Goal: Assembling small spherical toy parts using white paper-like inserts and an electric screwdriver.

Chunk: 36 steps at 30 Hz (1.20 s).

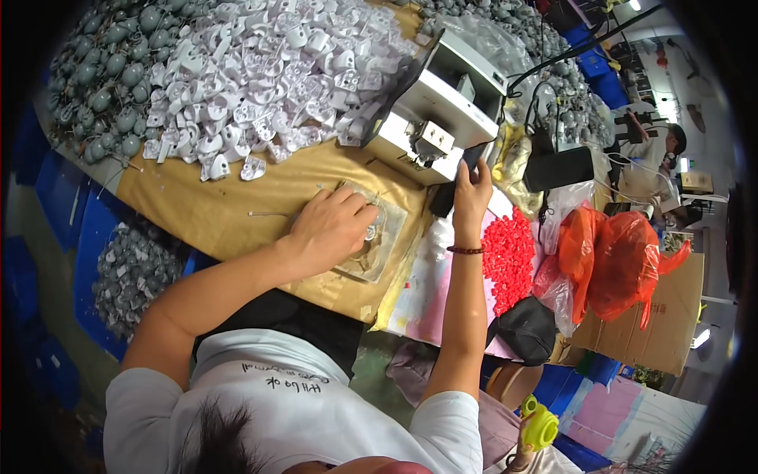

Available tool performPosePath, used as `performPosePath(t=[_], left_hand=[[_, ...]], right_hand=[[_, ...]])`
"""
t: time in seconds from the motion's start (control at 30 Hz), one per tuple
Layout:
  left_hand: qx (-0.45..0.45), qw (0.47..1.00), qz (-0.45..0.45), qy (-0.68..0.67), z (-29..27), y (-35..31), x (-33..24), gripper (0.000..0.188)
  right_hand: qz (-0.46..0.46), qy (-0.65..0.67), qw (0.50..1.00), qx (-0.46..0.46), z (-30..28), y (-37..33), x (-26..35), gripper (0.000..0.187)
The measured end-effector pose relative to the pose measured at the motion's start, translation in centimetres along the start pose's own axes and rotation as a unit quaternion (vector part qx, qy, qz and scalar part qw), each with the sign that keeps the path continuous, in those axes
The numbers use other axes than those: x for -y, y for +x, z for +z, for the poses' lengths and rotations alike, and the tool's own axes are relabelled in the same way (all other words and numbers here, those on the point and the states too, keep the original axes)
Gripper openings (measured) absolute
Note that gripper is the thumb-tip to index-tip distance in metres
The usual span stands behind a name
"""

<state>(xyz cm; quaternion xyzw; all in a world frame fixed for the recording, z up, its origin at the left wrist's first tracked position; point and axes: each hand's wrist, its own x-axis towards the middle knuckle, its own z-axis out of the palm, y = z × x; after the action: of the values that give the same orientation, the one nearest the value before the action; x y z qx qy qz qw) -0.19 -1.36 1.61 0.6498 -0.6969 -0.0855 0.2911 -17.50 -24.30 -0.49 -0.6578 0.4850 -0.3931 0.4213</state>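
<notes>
My left hand is closed over a square, pale, worn plate on the brown-covered table. Its fingers are curled down, and what they hold, if anything, is hidden. A small round metal piece shows on the plate beside the fingers. From under the wrist a thin wire-like piece sticks out to the left. My right hand is raised beside a white box-shaped machine, its fingers closed round a dark, flat, phone-like object.
White plastic parts are heaped at the far side, with grey round parts left of them. A blue bin of grey parts stands at the left. To the right lie small red parts, orange bags and a black pouch.
</notes>
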Motion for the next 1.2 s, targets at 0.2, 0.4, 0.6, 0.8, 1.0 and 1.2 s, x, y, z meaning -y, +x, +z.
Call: performPosePath(t=[0.2,0.4,0.6,0.8,1.0,1.2], left_hand=[[0.003,1.000,-0.013,0.006,0.0,-0.2,0.0,0.035],[0.004,1.000,-0.019,0.022,0.0,-0.2,-0.3,0.034],[0.023,0.997,-0.059,-0.034,0.3,-0.6,-0.3,0.033],[0.007,0.997,-0.054,-0.047,0.5,-0.7,0.1,0.034],[0.009,0.997,-0.059,-0.052,0.1,-0.5,-0.1,0.027],[-0.025,0.997,-0.050,-0.060,0.4,-0.4,-0.2,0.021]], right_hand=[[-0.260,0.209,0.934,-0.130,1.0,-3.9,11.8,0.065],[-0.255,0.322,0.910,0.055,3.0,-1.2,16.0,0.070],[-0.170,0.197,0.965,0.043,6.4,1.2,15.1,0.056],[-0.114,0.240,0.956,0.123,5.5,-4.7,14.8,0.064],[-0.144,0.309,0.927,0.154,4.8,-9.6,13.1,0.083],[-0.181,0.290,0.930,0.135,5.1,-10.4,12.1,0.084]])
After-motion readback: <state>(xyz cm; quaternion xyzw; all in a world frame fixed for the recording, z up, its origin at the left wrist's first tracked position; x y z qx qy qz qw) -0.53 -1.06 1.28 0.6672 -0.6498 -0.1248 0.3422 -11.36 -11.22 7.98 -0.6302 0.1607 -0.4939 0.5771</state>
